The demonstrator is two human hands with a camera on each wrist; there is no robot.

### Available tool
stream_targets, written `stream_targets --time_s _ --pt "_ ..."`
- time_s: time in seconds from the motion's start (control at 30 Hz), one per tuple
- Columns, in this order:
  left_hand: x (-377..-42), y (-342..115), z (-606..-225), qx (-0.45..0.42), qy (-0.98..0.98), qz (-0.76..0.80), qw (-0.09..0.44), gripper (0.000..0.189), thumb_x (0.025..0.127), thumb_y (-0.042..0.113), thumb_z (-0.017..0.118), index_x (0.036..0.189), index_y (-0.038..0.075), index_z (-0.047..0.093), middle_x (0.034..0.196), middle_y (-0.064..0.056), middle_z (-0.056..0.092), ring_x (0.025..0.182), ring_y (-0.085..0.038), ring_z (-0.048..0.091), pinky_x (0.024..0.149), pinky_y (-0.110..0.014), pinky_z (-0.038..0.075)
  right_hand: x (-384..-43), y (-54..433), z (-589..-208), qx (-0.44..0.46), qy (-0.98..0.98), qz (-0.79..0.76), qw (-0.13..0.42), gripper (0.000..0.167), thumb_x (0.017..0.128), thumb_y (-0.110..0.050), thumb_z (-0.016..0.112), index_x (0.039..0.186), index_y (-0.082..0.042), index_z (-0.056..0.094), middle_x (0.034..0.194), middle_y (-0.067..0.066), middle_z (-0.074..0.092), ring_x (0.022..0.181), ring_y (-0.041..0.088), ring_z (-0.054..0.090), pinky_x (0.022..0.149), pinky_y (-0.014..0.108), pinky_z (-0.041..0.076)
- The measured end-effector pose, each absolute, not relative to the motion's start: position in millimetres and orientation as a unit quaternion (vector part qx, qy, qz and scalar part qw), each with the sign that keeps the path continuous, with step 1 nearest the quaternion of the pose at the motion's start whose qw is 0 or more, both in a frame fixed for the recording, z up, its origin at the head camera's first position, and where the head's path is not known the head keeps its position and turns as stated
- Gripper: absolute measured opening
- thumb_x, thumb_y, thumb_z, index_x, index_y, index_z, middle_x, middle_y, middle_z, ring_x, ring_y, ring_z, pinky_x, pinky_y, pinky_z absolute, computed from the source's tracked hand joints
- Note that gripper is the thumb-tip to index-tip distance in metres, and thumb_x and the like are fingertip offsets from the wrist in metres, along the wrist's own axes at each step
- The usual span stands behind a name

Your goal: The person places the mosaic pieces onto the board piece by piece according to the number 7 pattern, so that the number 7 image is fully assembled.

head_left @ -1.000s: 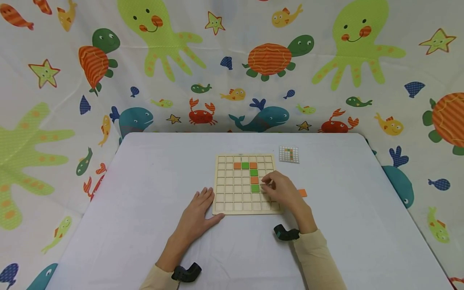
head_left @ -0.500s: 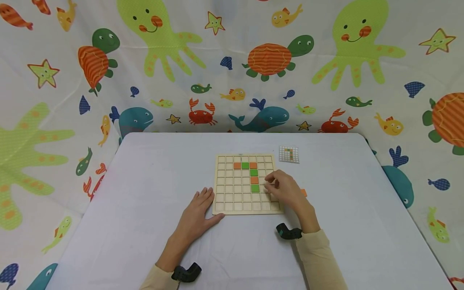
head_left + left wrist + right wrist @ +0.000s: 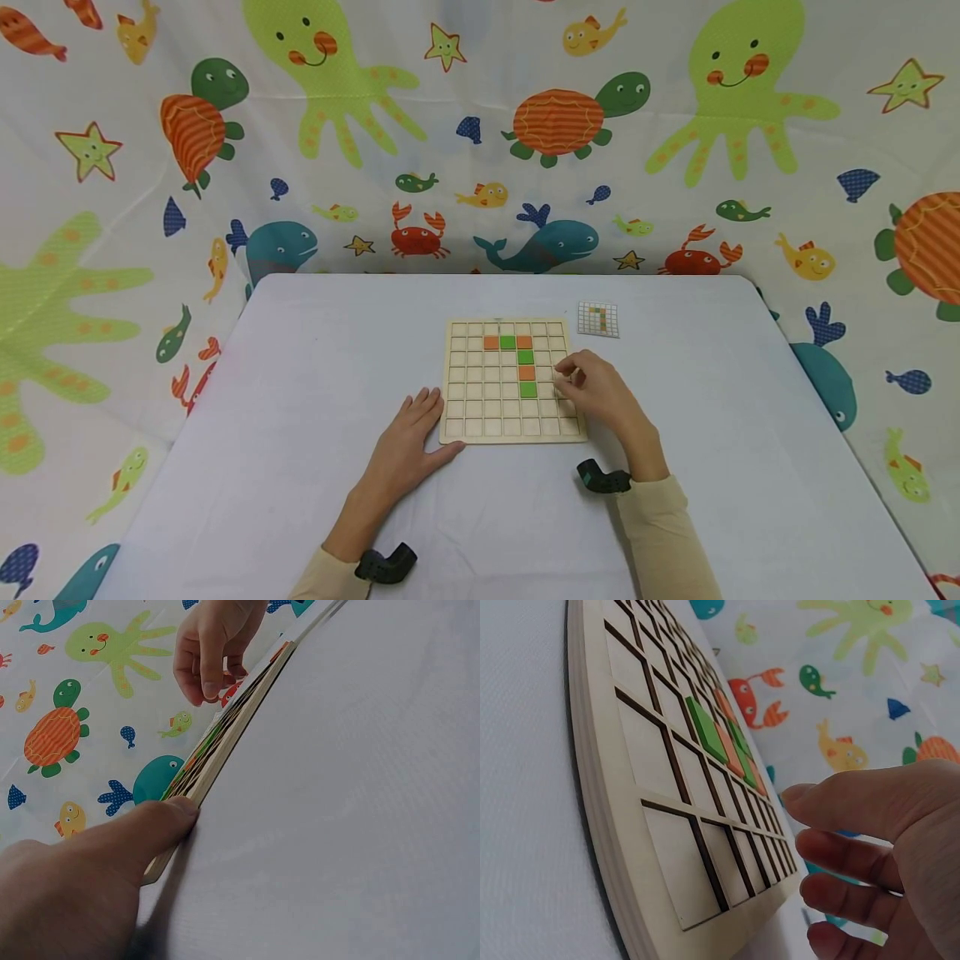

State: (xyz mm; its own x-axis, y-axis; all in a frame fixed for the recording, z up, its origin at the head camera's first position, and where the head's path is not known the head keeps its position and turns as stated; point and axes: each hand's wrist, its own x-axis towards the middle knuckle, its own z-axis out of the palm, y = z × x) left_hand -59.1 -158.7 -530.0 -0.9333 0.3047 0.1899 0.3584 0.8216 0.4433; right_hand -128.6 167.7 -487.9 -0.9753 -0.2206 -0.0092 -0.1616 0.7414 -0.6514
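A square wooden grid board [image 3: 480,409] lies on the table, with orange and green square tiles in a hooked line; the lowest green tile [image 3: 528,389] sits nearest me. My left hand [image 3: 408,440] lies spread at the board's left side, its thumb touching the near left corner. Over the board's right part hovers my right hand [image 3: 597,390], fingers loosely bent. In the right wrist view, the right hand's thumb [image 3: 855,799] and fingers hold nothing. The loose orange tile right of the board is hidden behind this hand in the head view.
A small pattern card [image 3: 597,319] with a matching grid lies beyond the board's far right corner. White cloth covers the table [image 3: 322,333]. Behind it hangs a curtain [image 3: 480,150] printed with sea animals. Each wrist wears a black camera mount [image 3: 603,477].
My right hand has drifted right across the board, away from the lowest green tile, and now covers the loose orange tile. The left hand stays where it was.
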Motion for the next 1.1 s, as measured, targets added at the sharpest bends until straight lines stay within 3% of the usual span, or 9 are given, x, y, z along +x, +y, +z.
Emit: stream_targets --time_s 0.5,1.1 --pt "-59 -159 -530 -0.173 -0.953 -0.244 0.055 0.082 0.085 0.051 0.075 0.143 -0.001 0.052 0.153 -0.014 0.049 0.147 -0.029 0.041 0.125 -0.045 0.030 -128 187 -484 -0.084 0.933 -0.348 0.039 0.024 0.092 -0.017 0.069 0.113 -0.006 0.067 0.110 0.009 0.066 0.095 0.024 0.058 0.073 0.031 0.049" --pt "-59 -158 -529 -0.170 -0.954 -0.241 0.052 0.082 0.084 0.051 0.075 0.143 -0.002 0.052 0.153 -0.014 0.049 0.147 -0.029 0.041 0.125 -0.046 0.030 -130 208 -484 -0.065 0.938 -0.336 0.051 0.025 0.091 -0.017 0.070 0.113 -0.005 0.068 0.114 0.013 0.067 0.102 0.029 0.059 0.083 0.040 0.052"
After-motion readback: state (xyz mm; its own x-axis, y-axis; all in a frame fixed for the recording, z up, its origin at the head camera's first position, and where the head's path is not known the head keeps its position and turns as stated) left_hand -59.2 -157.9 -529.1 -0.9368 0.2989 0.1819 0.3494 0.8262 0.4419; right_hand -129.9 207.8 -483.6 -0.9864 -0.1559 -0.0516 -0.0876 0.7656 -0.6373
